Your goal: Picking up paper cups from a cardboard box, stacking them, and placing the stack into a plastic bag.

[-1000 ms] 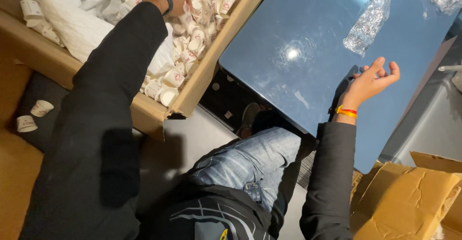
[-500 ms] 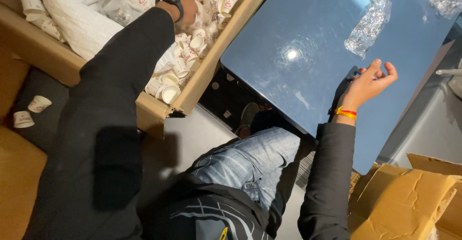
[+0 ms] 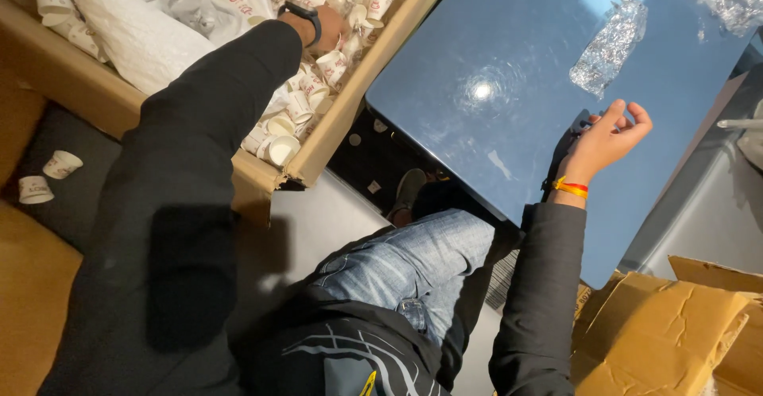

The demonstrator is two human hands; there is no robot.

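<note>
Small paper cups (image 3: 318,86) are being dug into by the left hand (image 3: 330,30), fingers hidden; right hand (image 3: 608,134) is rested loosely open on the blue table (image 3: 477,150); a firm grasp is needed next.

Packing workroom — cup-filled carton (image 3: 318,162)

Left hand (image 3: 330,29): lay inside the cardboard box (image 3: 350,102), among the paper cups (image 3: 306,98).
Plastic bag (image 3: 131,27): lay in the same box, left of that hand.
Loose cups (image 3: 48,175): stood on the floor, outside the box, well left of it.
Right hand (image 3: 608,134): rested on the worktop (image 3: 509,62), right of the box.
Crumpled wrap (image 3: 612,46): lay on the worktop just beyond the right hand.
Flattened cardboard (image 3: 668,340): lay nearer than the right hand, to its right.
</note>
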